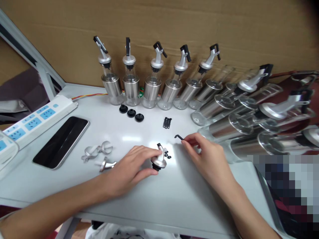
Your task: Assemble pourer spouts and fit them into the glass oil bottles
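My left hand (pixel 136 164) grips a silver pourer spout (pixel 159 159) with a black tip and a black stopper base, just over the table. Pinched between thumb and fingers of my right hand (pixel 204 151) is a small black lever (pixel 178 136), its hooked end pointing left. Several tiny black caps (pixel 168 155) lie beside the spout. Farther back, a few more black levers (pixel 167 122) rest together. Three black rubber stoppers (pixel 131 113) sit in a row at the back left. Left of my left hand are loose silver pourer parts (pixel 98 150) and another silver spout (pixel 106 164).
Glass and steel bottles (pixel 152 91), several topped with pourers, line the cardboard wall (pixel 174 20) and curve down the right side. A black phone (pixel 62 141) and a white power strip (pixel 37 119) lie on the left of the pale table (pixel 149 202).
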The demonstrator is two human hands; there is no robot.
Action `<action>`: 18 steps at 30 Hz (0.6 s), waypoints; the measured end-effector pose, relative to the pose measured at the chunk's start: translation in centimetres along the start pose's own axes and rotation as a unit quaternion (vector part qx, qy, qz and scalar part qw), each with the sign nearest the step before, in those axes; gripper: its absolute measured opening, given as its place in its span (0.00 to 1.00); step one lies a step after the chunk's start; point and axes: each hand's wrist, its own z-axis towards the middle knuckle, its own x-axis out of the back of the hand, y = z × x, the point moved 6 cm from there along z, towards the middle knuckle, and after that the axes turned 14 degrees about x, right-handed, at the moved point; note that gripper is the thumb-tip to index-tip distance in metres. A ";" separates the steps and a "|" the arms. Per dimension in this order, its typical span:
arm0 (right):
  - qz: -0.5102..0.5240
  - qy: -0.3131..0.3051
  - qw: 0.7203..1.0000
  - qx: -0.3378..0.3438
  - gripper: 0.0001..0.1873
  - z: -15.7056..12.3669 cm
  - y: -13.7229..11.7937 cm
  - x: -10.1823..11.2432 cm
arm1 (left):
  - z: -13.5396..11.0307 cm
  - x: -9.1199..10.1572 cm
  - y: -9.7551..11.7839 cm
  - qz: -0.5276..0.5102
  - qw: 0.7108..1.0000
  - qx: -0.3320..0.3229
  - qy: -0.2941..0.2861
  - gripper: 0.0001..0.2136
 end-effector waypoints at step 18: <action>0.142 0.112 0.969 0.166 0.06 0.0 -5.0 1.3 | 0.2 -0.5 0.4 0.006 0.998 -0.053 -0.025 0.11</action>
